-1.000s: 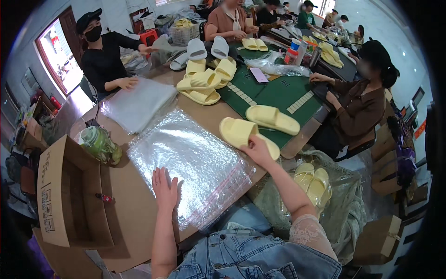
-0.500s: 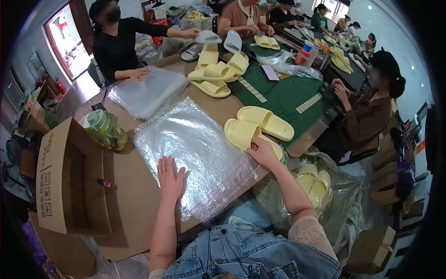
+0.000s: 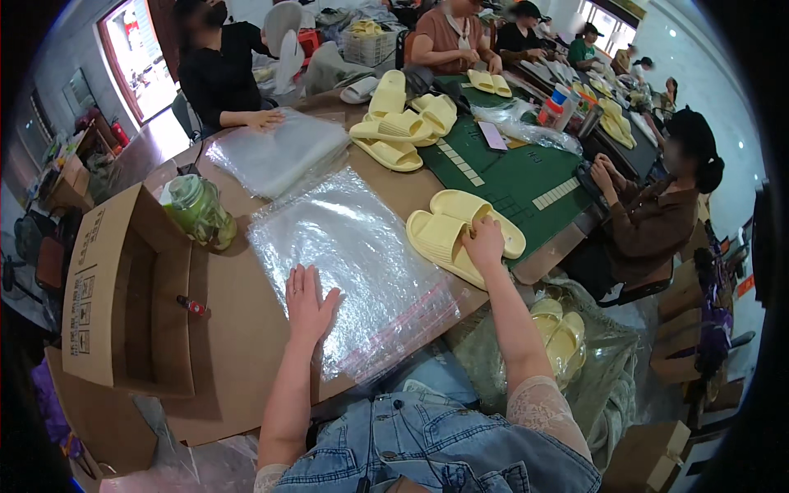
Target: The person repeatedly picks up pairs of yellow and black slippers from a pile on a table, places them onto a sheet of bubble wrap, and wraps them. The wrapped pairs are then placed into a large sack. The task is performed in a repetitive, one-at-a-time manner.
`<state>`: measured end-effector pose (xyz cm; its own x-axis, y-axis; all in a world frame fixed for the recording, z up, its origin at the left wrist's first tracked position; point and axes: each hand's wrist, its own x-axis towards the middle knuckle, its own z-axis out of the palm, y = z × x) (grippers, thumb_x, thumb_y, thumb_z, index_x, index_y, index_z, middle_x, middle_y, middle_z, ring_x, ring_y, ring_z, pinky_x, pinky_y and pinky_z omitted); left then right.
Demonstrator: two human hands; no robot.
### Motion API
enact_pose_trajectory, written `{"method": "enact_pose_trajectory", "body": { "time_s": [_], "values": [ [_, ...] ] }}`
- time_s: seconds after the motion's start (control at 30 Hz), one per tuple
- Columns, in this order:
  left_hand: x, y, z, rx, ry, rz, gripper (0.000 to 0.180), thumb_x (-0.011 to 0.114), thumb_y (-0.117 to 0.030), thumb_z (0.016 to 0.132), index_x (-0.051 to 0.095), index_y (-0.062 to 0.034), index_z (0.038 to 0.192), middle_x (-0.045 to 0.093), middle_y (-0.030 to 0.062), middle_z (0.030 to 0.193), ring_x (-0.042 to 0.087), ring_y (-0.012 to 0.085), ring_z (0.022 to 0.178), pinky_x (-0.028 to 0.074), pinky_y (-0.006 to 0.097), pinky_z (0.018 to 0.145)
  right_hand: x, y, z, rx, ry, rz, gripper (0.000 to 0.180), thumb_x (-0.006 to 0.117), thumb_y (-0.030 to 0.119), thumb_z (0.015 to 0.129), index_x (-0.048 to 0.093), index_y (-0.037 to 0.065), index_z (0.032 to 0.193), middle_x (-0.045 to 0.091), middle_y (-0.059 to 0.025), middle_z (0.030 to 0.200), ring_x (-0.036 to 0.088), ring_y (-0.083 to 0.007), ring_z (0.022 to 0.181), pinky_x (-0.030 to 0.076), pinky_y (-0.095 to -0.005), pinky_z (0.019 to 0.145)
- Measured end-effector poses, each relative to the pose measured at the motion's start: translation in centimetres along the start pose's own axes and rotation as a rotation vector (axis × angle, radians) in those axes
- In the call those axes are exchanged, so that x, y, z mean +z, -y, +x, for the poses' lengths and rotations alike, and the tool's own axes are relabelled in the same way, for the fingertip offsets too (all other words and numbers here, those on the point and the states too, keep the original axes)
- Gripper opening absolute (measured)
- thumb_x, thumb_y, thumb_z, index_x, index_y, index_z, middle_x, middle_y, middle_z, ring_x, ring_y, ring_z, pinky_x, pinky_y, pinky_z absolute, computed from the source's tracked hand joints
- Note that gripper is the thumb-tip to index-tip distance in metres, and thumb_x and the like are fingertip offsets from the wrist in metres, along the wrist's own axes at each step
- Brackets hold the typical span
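and the left hand (image 3: 310, 312) is lying palm down, fingers a little spread and pinching nothing, on a stack of clear, glossy, flat plastic bags with a pinkish edge (image 3: 349, 238), probably steadying those slick sheets against sliding. over on the other side, the right hand (image 3: 485, 243) is resting at a pair of pale yellow, wide-strapped slippers (image 3: 445, 233), its fingers bending in where the two are meeting; whether they are pinching the near one or only touching it, one cannot tell. that pair is sitting side by side, just beyond the right edge of the bags and by a flat, dark green mat (image 3: 509, 177), seemingly placed for a short reach. a tall-sided brown cardboard box (image 3: 93, 308) and a greenish clear jar (image 3: 201, 215) are standing off to the left, likely leaving the bags lying flat and unobstructed.
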<state>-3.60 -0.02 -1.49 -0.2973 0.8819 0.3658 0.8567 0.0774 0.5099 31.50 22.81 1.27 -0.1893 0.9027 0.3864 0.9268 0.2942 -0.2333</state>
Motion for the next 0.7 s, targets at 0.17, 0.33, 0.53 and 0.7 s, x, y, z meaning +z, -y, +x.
{"method": "enact_pose_trajectory", "body": {
  "time_s": [0.17, 0.33, 0.53, 0.7],
  "values": [
    [-0.4, -0.5, 0.0, -0.012, 0.053, 0.023, 0.076, 0.071, -0.043, 0.086, 0.043, -0.0008, 0.143, 0.037, 0.0308, 0.151, 0.028, 0.0463, 0.143, 0.023, 0.052, 0.118, -0.4, -1.2, -1.0, 0.055, -0.093, 0.211, 0.021, 0.072, 0.017, 0.075, 0.064, 0.000, 0.086, 0.060, -0.0171, 0.094, 0.058, -0.0364, 0.087, 0.049, -0.0442, 0.077],
    [-1.2, -1.5, -0.3, 0.065, 0.049, -0.009, 0.071, 0.073, -0.041, 0.084, 0.050, -0.0016, 0.139, 0.037, 0.0281, 0.152, 0.032, 0.0443, 0.142, 0.024, 0.051, 0.118, -4.6, -2.3, -5.9, 0.143, -0.238, 0.518, 0.019, 0.068, 0.003, 0.078, 0.066, -0.001, 0.097, 0.061, -0.0115, 0.090, 0.060, -0.0290, 0.082, 0.048, -0.0356, 0.072],
    [-2.0, -5.4, -1.4, 0.368, 0.331, -0.229, 0.072, 0.079, -0.044, 0.076, 0.057, -0.0109, 0.136, 0.043, 0.0203, 0.150, 0.039, 0.0401, 0.140, 0.031, 0.049, 0.116, -7.2, -2.0, -12.4, 0.360, -0.158, 1.105, 0.026, 0.068, 0.000, 0.087, 0.067, -0.003, 0.113, 0.068, -0.0044, 0.103, 0.061, -0.0127, 0.095, 0.049, -0.0279, 0.082],
    [-0.9, -5.7, -1.9, 0.376, 0.369, -0.095, 0.071, 0.078, -0.045, 0.076, 0.058, -0.0090, 0.134, 0.045, 0.0216, 0.148, 0.039, 0.0397, 0.140, 0.031, 0.049, 0.117, -9.1, -0.4, -15.2, 0.305, -0.104, 1.126, 0.034, 0.067, -0.002, 0.087, 0.063, -0.004, 0.121, 0.066, -0.0044, 0.112, 0.061, -0.0130, 0.099, 0.049, -0.0277, 0.088]
  ]
}}
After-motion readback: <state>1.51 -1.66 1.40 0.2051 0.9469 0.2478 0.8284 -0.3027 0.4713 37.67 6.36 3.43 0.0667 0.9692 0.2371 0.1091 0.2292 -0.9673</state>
